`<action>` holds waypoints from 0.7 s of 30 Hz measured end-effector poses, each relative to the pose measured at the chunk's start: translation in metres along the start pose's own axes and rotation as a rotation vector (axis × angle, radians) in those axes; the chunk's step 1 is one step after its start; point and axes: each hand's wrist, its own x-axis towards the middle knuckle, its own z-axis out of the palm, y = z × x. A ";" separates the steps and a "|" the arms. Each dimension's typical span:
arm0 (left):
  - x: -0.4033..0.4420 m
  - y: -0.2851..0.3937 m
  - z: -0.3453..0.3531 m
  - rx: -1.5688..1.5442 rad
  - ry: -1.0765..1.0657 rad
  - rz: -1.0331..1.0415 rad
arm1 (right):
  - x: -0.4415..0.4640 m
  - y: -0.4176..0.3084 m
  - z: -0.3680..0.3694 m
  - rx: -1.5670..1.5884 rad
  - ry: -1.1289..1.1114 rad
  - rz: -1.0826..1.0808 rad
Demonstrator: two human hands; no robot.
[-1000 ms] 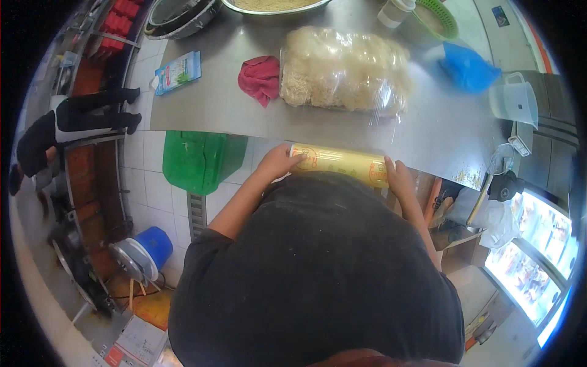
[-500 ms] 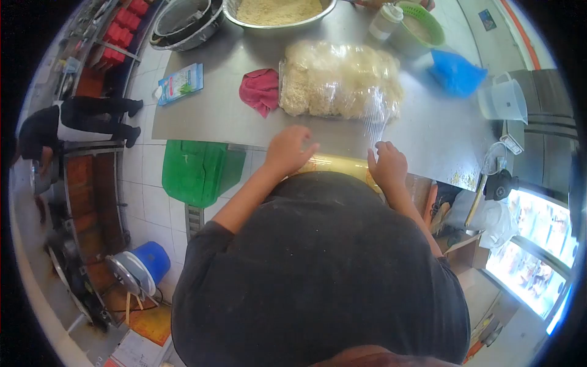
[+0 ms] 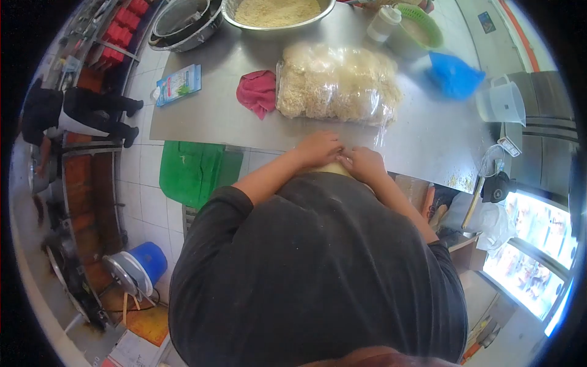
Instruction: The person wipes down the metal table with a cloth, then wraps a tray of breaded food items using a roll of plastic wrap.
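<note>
My left hand (image 3: 319,150) and my right hand (image 3: 364,164) meet at the table's front edge, close to my belly. Their fingertips are pinched together on a shiny bit of plastic wrap (image 3: 342,158). Just below them shows part of a pale yellow roll (image 3: 333,169), mostly hidden by my hands and shirt. Beyond my hands lies a wide block of tan, crumbly food (image 3: 336,82) covered in clear plastic wrap. A loose strip of that wrap hangs from its front right corner towards my right hand.
On the metal table (image 3: 214,125) are a crumpled red cloth (image 3: 257,93), a blue-white packet (image 3: 178,85), a basin of crumbs (image 3: 275,24), a shaker (image 3: 384,24), a green basket (image 3: 425,27), a blue bag (image 3: 454,75) and a clear jug (image 3: 501,101). A green bin (image 3: 191,174) stands below; a person (image 3: 79,113) bends at left.
My hands, apart at the two ends of the yellow roll, have come together over its middle. The wrap strip stretched to my right hand is less visible. The person at left has shifted slightly.
</note>
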 end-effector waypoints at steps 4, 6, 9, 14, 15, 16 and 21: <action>-0.006 0.019 -0.014 0.117 0.151 0.133 | -0.010 -0.003 -0.018 -0.106 -0.080 -0.056; -0.011 0.019 -0.014 0.140 0.164 0.141 | -0.016 0.005 -0.020 -0.094 -0.062 -0.107; -0.025 0.009 -0.006 0.079 -0.065 0.140 | -0.026 0.016 -0.011 0.001 -0.145 -0.116; -0.020 0.014 -0.005 -0.061 -0.167 -0.083 | -0.026 0.011 -0.020 0.019 -0.146 -0.047; -0.018 0.015 -0.004 -0.065 -0.168 -0.082 | -0.025 0.008 -0.026 0.019 -0.150 -0.044; -0.017 0.014 -0.004 -0.089 -0.195 -0.129 | -0.023 0.007 -0.033 -0.034 -0.252 0.039; -0.015 0.012 -0.002 -0.104 -0.271 -0.245 | -0.031 0.036 -0.028 -0.060 -0.325 0.199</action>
